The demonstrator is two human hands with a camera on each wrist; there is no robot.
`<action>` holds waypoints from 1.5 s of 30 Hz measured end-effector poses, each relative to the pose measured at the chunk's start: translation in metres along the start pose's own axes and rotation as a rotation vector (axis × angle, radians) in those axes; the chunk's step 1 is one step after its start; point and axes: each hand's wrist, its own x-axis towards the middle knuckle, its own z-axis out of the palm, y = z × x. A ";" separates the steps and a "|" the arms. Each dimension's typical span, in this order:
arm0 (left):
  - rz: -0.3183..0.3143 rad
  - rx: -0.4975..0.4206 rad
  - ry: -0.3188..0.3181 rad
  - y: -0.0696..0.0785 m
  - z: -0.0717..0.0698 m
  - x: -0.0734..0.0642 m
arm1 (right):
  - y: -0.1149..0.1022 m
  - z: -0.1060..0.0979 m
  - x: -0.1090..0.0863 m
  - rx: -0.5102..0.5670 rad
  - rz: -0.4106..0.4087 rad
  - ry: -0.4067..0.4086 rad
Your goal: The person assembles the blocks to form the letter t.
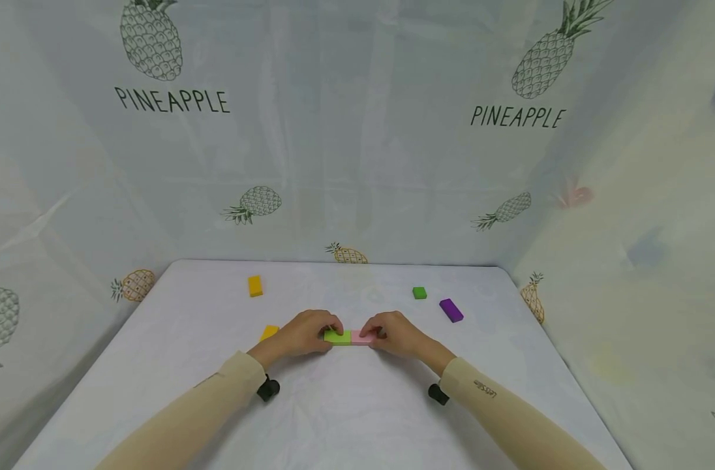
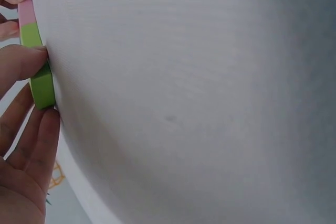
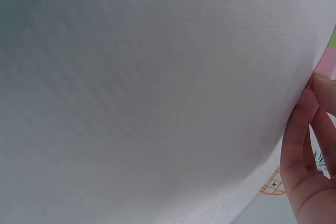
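Two flat blocks lie end to end on the white table, a lime-green block [image 1: 337, 337] on the left and a pink block [image 1: 361, 337] on the right, their ends touching. My left hand [image 1: 306, 333] pinches the green block between thumb and fingers; the left wrist view shows the thumb on the near side of the green block [image 2: 43, 88] and fingertips by its end. With thumb and fingers my right hand [image 1: 397, 334] grips the pink block, and in the right wrist view its fingers partly cover the pink block [image 3: 326, 62].
A yellow block [image 1: 255, 286] lies at the back left, and another yellow block [image 1: 269, 331] is partly hidden behind my left wrist. On the right are a small green block [image 1: 419, 293] and a purple block [image 1: 451, 310]. A pineapple-print curtain [image 1: 357, 143] hangs behind the table.
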 end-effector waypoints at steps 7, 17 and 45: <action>0.013 0.006 -0.013 -0.001 -0.002 0.000 | 0.001 0.001 0.000 -0.008 -0.005 0.001; -0.032 0.020 -0.006 -0.012 -0.022 0.001 | 0.004 0.001 0.000 0.006 0.023 -0.005; -0.225 0.099 0.172 -0.084 -0.111 -0.033 | 0.003 0.001 -0.002 0.009 0.013 0.000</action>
